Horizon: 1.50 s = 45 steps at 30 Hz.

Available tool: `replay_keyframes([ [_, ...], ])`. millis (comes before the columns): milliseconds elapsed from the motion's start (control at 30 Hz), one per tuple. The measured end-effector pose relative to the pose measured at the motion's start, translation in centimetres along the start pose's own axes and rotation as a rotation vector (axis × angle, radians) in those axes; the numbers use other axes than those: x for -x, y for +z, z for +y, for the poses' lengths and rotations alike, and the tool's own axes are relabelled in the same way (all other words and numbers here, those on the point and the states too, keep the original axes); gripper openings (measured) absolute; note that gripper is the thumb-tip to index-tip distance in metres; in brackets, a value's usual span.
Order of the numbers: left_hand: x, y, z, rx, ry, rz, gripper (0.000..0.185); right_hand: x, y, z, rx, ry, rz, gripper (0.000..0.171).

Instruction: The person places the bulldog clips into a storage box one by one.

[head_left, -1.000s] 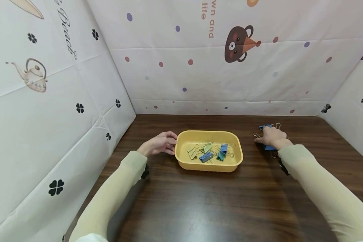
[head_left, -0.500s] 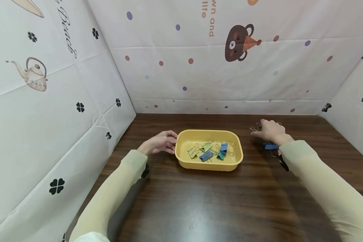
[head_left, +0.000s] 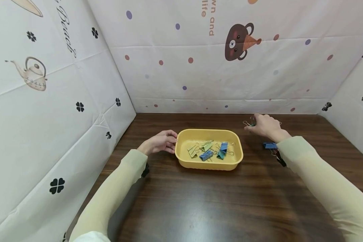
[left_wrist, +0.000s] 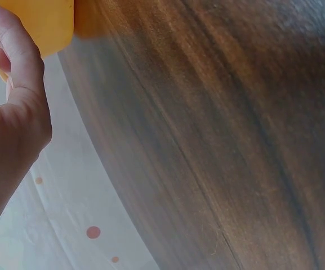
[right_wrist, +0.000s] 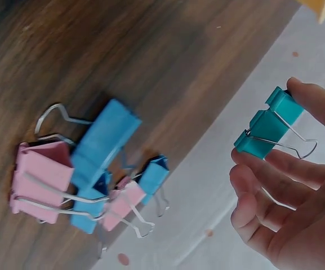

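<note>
My right hand [head_left: 267,127] is raised above the table at the back right. It pinches a teal binder clip [right_wrist: 269,124] between thumb and fingertips, as the right wrist view shows. Below and beside it in that view lies a cluster of binder clips: a large blue binder clip [right_wrist: 107,140], a pink binder clip [right_wrist: 43,177], and smaller blue and pink ones. My left hand [head_left: 161,143] rests its loosely bent fingers against the outer left side of a yellow tray [head_left: 210,166]. Several green, blue and teal binder clips [head_left: 206,156] lie inside the tray.
The dark wooden table [head_left: 196,201] ends at a white printed back wall [head_left: 157,80]. A similar white wall [head_left: 87,148] borders the left, and another stands at the right. A blue binder clip [head_left: 270,145] lies beside my right wrist.
My right hand has lifted from the pile and moved back and left, now with the teal binder clip in its fingers. The left hand and tray have stayed in place.
</note>
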State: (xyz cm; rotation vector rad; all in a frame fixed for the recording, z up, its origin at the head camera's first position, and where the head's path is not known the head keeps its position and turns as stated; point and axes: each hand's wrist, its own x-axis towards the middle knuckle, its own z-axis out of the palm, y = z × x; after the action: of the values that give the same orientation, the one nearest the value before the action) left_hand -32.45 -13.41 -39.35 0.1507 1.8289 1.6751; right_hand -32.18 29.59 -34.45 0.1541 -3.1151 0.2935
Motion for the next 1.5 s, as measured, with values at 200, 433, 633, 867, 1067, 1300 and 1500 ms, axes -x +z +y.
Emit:
replay_keyframes([
  [200,0.1,0.0,0.1,-0.014,0.004,-0.008,0.028,0.1,-0.6,-1.4,-0.005,-0.037,0.027,0.067],
  [433,0.0,0.0,0.1,0.0,0.003,-0.006,0.025,0.3,-1.2,-3.4,0.002,-0.065,0.044,0.069],
  [633,0.0,0.0,0.0,-0.005,0.0,-0.007,0.027,0.6,-1.4,-5.0,0.006,-0.094,0.043,0.07],
  [867,-0.1,0.0,0.1,-0.007,0.0,-0.005,0.03,1.0,-1.5,-6.6,0.005,-0.144,0.063,0.066],
  [1067,-0.1,-0.1,0.1,-0.003,-0.002,0.0,0.028,1.2,-1.2,-7.8,0.004,-0.202,0.068,0.064],
  [1300,0.0,0.0,0.1,-0.002,-0.007,-0.005,0.029,1.8,-0.5,-9.0,0.011,-0.256,0.068,0.06],
  [1500,0.1,0.1,0.1,0.003,-0.01,-0.002,0.025,2.4,0.1,-9.8,0.028,-0.313,0.035,0.059],
])
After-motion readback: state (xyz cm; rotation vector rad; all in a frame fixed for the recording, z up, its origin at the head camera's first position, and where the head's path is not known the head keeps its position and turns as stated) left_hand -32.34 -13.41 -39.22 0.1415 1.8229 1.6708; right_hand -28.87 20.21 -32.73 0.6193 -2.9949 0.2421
